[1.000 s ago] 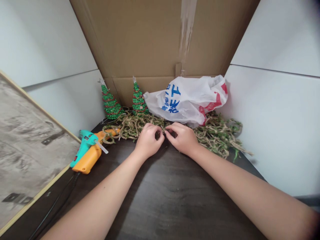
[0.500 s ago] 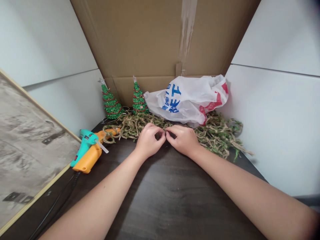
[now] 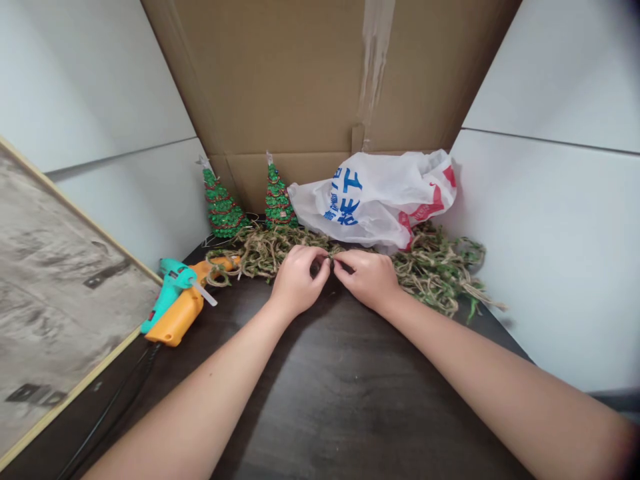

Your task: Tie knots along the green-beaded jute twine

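Observation:
Side by side above the dark tabletop, my left hand and my right hand almost meet at the fingertips. Both are closed in a pinch, thumb against forefinger. What lies between the fingertips is small and dark, and I cannot make it out. Just behind the hands stretches a tangled heap of brown twine with green leafy bits; my fingers partly cover its front edge. A white plastic bag with blue and red print rests on the back of the heap.
Two green beaded Christmas trees, a left one and a right one, stand at the back. An orange and teal glue gun lies left, its cord trailing forward. Beside it leans a wood-framed panel. Cardboard closes the back.
My fingertips have drawn slightly apart, with a narrow gap now between the hands. Everything else stays where it was.

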A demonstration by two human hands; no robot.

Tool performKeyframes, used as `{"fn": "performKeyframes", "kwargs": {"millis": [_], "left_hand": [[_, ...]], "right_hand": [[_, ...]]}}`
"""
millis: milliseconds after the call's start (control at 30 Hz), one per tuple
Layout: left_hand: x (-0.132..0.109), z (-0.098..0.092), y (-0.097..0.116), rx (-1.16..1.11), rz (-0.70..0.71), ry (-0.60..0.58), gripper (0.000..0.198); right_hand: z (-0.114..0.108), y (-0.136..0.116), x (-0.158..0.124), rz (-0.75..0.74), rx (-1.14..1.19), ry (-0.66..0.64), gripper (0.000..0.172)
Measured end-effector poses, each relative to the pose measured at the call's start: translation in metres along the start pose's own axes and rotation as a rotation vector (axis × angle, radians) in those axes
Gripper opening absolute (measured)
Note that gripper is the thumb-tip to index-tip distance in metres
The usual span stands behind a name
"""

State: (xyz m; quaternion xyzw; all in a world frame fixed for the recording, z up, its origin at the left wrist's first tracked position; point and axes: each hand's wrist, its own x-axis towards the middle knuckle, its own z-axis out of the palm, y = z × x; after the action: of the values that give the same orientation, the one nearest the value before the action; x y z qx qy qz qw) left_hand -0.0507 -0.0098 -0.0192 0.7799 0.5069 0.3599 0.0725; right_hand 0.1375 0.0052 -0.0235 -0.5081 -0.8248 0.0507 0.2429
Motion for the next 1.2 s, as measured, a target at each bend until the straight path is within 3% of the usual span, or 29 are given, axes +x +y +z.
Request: {"fn": "performKeyframes", "kwargs": {"millis": [333, 567, 833, 967, 1067, 1133, 1200], "left_hand": [[0.001, -0.001, 0.001, 0.024, -0.046, -0.028, 0.011], [0.000, 0.000, 0.001, 0.061, -0.103, -0.076, 0.016], [0.001, -0.002, -0.002, -0.093, -0.196, -0.013, 0.017], [0.001, 0.000, -0.005, -0.103, -0.196, -0.011, 0.014], [0.000, 0.002, -0.007, -0.085, -0.154, -0.016, 0.016], [0.000, 0.003, -0.008, -0.077, -0.105, -0.034, 0.018], [-0.001, 0.003, -0.008, -0.059, -0.056, -0.060, 0.021]], "right_hand": [[0.000, 0.006, 0.002, -0.240, -0.026, 0.037, 0.026], [0.003, 0.012, 0.002, -0.308, 0.001, 0.027, 0.025], [0.008, 0.018, 0.003, -0.479, 0.095, 0.104, 0.031], [0.010, 0.013, 0.002, -0.366, 0.127, 0.143, 0.027], [0.009, 0.009, 0.001, -0.194, 0.124, 0.209, 0.038], [0.009, 0.008, 0.001, -0.147, 0.135, 0.188, 0.044], [0.009, 0.009, 0.002, -0.146, 0.161, 0.132, 0.036]]}}
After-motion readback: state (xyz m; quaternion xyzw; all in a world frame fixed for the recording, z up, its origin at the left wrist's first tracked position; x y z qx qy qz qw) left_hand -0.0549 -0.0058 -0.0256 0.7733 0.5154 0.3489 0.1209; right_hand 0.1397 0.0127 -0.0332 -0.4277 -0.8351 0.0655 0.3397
